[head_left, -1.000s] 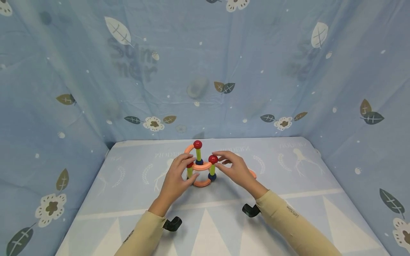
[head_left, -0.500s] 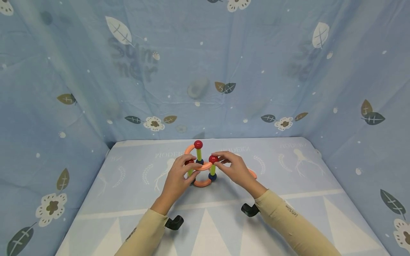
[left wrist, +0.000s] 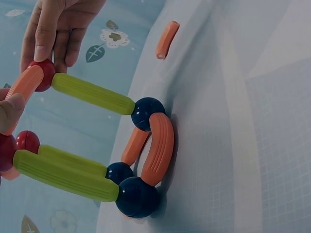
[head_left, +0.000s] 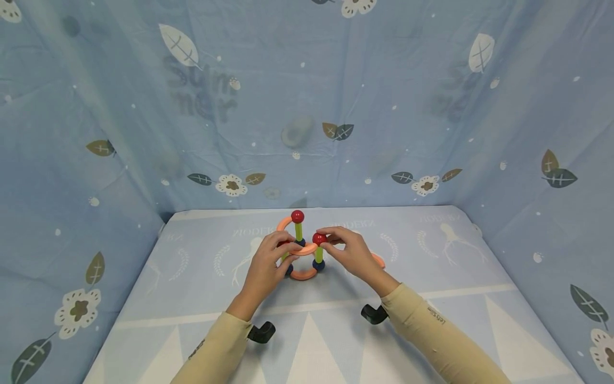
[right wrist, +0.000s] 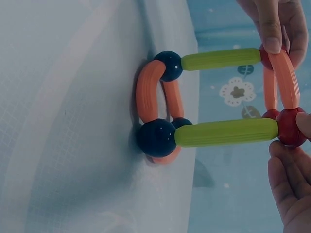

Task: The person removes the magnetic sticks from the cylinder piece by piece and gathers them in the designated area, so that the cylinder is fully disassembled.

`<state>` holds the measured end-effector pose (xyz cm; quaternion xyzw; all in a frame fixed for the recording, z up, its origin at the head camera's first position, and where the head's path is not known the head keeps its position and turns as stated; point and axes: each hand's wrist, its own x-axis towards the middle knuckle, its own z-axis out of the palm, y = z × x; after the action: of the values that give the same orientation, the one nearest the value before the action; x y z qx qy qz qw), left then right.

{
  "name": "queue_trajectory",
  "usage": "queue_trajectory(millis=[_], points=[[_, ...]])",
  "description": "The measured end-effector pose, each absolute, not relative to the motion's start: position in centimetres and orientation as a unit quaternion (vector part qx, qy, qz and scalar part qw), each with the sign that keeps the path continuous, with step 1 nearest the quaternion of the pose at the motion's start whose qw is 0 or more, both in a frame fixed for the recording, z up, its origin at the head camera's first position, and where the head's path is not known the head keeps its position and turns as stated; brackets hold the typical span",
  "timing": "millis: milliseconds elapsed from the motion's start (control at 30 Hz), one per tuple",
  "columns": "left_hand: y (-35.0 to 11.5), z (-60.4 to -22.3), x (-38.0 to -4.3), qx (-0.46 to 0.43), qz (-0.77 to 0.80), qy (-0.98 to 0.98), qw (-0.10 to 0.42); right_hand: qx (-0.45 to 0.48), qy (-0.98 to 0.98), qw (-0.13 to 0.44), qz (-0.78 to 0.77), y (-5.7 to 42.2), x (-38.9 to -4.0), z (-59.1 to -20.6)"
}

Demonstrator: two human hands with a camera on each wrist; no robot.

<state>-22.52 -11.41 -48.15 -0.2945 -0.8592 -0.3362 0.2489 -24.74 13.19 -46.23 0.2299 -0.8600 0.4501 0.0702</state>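
Note:
A frame of magnetic rods and balls stands on the table. Navy balls (left wrist: 137, 197) and curved orange rods (left wrist: 158, 149) form its base. Upright green rods (right wrist: 226, 132) carry red balls (head_left: 297, 216) on top, joined by more curved orange rods. At the near left corner my left hand (head_left: 263, 268) pinches the left end of the front upper curved orange rod (right wrist: 285, 81), close by a red ball it partly covers in the head view. My right hand (head_left: 350, 254) holds the near right red ball (right wrist: 290, 127) between thumb and fingers.
A loose curved orange rod (left wrist: 168, 40) lies on the table (head_left: 431, 330) to the right of the frame, partly behind my right wrist in the head view. Black camera mounts (head_left: 261, 333) stick out from both sleeves. Patterned blue curtains (head_left: 307, 106) enclose the table.
My left fingers and thumb have closed in over the left end of the upper orange rod, which showed bare a second ago. My right hand stays at its red ball.

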Motion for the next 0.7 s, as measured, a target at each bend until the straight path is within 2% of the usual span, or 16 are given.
queue_trajectory(millis=[267,700], points=[[-11.24,-48.20,-22.48,-0.297,-0.332,-0.853,0.270,0.228,-0.857,0.058,0.459,13.14,-24.94,-46.31],[-11.38,-48.17,-22.79,-0.340,-0.288,-0.853,0.271,0.233,-0.855,0.063,0.458,13.30,-24.80,-46.22]])
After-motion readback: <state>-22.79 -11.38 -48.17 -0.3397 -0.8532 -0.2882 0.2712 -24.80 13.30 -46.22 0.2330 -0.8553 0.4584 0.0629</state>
